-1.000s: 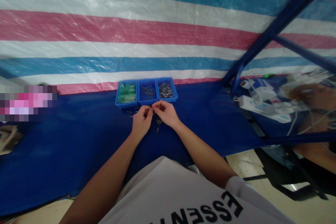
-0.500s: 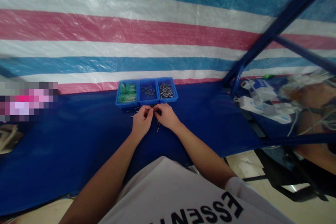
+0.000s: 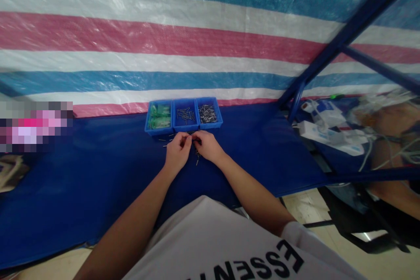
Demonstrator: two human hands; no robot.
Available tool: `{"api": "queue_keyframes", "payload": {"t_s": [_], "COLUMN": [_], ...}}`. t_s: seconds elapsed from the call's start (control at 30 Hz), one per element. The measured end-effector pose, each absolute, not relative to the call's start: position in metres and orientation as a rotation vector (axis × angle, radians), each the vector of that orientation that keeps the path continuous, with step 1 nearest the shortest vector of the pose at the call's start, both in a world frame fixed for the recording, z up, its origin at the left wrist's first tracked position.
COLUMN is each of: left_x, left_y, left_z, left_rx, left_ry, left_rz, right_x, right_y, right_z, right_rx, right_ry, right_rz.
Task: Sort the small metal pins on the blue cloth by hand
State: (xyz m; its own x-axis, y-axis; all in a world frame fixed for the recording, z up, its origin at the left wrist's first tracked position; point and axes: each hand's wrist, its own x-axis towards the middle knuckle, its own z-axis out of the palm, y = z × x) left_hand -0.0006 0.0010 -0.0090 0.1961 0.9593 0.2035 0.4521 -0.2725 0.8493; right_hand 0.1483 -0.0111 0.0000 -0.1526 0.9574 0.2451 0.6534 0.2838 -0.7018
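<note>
My left hand (image 3: 177,153) and my right hand (image 3: 207,145) meet fingertip to fingertip on the blue table cover (image 3: 98,170), just in front of three small blue bins. Both hands are pinched on a small thin metal part between them, too small to name. A few loose metal pins (image 3: 197,157) lie on the cover under and beside my hands. The left bin (image 3: 159,117) holds green pieces, the middle bin (image 3: 185,115) dark pins, the right bin (image 3: 208,113) shiny metal pins.
A striped blue, white and pink tarp (image 3: 164,39) hangs behind the table. A dark blue metal frame (image 3: 331,48) rises at the right. Beyond it lie white power strips and cables (image 3: 328,133). Another person's arm (image 3: 393,192) shows at the far right.
My right hand has slid slightly left and closer to my left hand; the pinch stays closed. Little else has moved.
</note>
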Motion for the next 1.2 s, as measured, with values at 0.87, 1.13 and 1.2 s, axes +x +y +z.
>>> {"api": "queue_keyframes", "payload": {"t_s": [0.87,1.13,1.2], "left_x": [0.000,0.000,0.000], "left_y": [0.001,0.000,0.000], "left_z": [-0.007,-0.006,-0.005], "left_rx": [1.827,1.828,1.820], "left_ry": [1.333,1.324,1.322], "left_rz": [0.988,0.989,0.990], "right_x": [0.160,0.163,0.163], "right_y": [-0.015,-0.015,-0.014], "right_z": [0.015,0.016,0.014], "right_rx": [-1.439,-1.404,-1.384], "right_ry": [-2.069,-2.120,-2.117], "right_rz": [0.485,0.529,0.545]}}
